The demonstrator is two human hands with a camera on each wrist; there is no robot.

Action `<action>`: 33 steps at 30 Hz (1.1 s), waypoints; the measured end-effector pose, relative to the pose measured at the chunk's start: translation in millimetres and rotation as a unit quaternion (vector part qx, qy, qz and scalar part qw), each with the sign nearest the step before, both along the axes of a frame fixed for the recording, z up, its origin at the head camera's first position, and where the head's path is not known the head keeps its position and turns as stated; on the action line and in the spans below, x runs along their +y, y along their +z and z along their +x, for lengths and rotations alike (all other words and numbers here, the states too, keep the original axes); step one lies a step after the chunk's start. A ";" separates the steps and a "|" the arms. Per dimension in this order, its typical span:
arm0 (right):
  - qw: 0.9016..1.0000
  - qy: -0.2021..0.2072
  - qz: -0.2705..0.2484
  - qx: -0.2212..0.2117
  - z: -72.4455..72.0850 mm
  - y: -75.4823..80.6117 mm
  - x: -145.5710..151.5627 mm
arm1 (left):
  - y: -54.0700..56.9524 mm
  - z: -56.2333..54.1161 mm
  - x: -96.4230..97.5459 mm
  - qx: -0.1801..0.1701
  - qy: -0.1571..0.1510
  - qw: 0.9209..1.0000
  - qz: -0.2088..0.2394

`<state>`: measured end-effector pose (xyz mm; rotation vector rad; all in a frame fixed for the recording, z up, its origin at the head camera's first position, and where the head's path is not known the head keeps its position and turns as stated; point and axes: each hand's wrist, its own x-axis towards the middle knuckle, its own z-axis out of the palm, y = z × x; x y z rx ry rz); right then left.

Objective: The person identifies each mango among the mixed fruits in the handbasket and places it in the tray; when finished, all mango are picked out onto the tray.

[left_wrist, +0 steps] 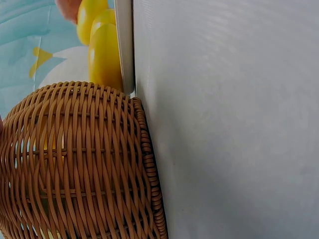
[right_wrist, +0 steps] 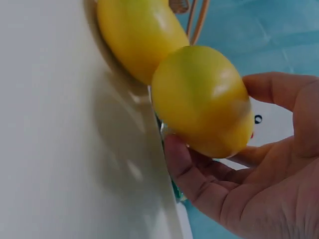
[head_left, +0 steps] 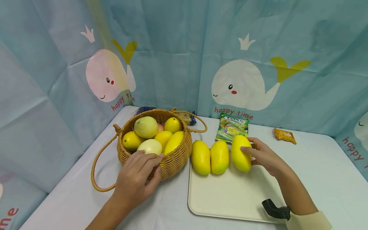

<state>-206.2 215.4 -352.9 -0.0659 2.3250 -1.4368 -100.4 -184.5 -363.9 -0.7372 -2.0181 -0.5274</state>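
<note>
In the head view my left hand lies at the near rim of a wicker basket; its fingers bend over the rim, with the thumb against the outside. Close by its fingertips is a pale melon-like fruit. My right hand holds a yellow mango between thumb and fingers, over the far part of a cream tray. The right wrist view shows this grip, thumb on one side of the mango and fingers on the other. Two more mangoes lie side by side at the tray's far left.
Inside the basket are several yellow mangoes and a greenish round fruit. Beyond the tray lies a green candy bag, and further right a small orange packet. More packets lie behind the basket. A whale-print curtain hangs behind.
</note>
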 end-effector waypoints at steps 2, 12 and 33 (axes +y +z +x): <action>1.000 0.005 0.010 -0.006 -0.2 -2.3 1.3 | 0.3 0.1 0.1 0.000 0.000 1.000 0.000; 0.999 0.015 0.020 -0.030 -0.3 -10.1 -1.6 | 1.8 -0.3 -0.2 0.002 -0.002 1.000 -0.004; 0.998 0.029 0.054 -0.025 3.2 -9.5 -2.9 | 1.6 0.0 0.1 0.003 -0.004 1.000 -0.002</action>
